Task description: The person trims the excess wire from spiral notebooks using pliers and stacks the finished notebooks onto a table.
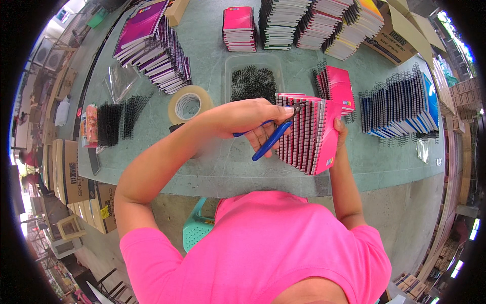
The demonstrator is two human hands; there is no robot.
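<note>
My left hand (258,119) is closed round blue-handled pliers (273,141). Their dark jaws touch or nearly touch the wire coils at the top of a stack of pink spiral notebooks (328,144). That stack is gripped by my right hand (340,133), its fingers at the outer cover and the rest hidden behind. The coils of the held notebooks face left, toward the pliers. Just beyond my left hand, a clear plastic tub (229,76) holds a heap of black wire coils (253,83). More pink notebooks (339,86) lie behind the held stack.
Blue notebooks (400,104) stand in a row at right. Purple notebooks (147,40) are piled far left, near a tape roll (205,104) and bundled black coils (110,124). Tall notebook stacks (286,23) and an open carton (397,40) line the back. A green stool (197,228) is below the table.
</note>
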